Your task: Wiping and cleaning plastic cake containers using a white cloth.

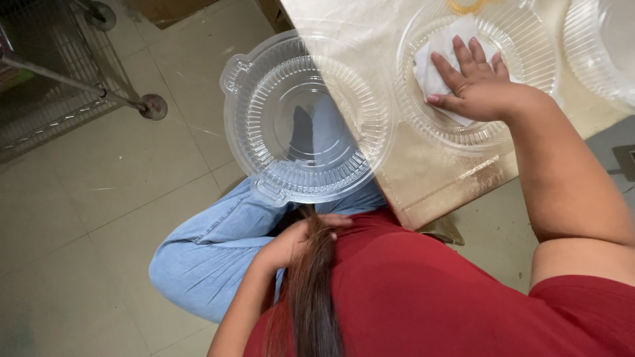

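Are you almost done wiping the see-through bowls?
Hard to say what is finished. One clear bowl sits at the table's edge, half over it, with no cloth in it. Right now the right hand presses a white cloth into a second bowl. The left hand rests at the lap by the hair. Another bowl waits at the far right.

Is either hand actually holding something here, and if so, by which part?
Neither hand grips anything. The right hand presses flat on a white cloth inside a clear plastic lid. The left hand rests by the person's hair, fingers partly hidden.
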